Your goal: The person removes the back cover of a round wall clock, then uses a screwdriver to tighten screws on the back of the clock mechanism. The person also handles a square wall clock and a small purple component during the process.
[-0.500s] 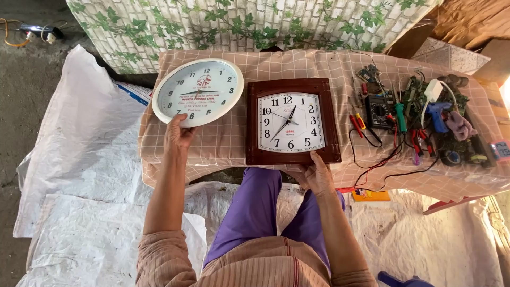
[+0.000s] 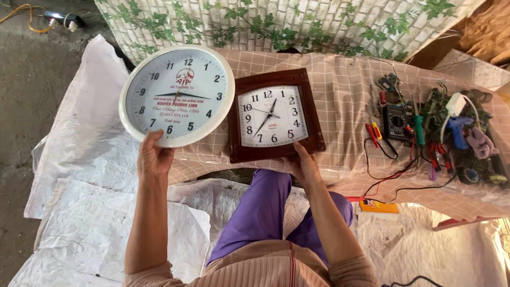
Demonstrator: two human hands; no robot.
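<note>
- Left hand (image 2: 154,157): fingers gripping the lower rim of the round white clock (image 2: 177,95), lifting it off the table's left end.
- Right hand (image 2: 304,163): fingers closing on the bottom edge of the square brown clock (image 2: 273,115), lying on the checked cloth (image 2: 340,90).

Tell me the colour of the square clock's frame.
Dark reddish-brown, glossy, on the square clock; the head view shows it.

Left hand (image 2: 154,157) gripping round white clock (image 2: 177,95), right hand (image 2: 304,165) on square brown clock (image 2: 273,115), seemingly flat on checked tablecloth (image 2: 340,90)
</note>
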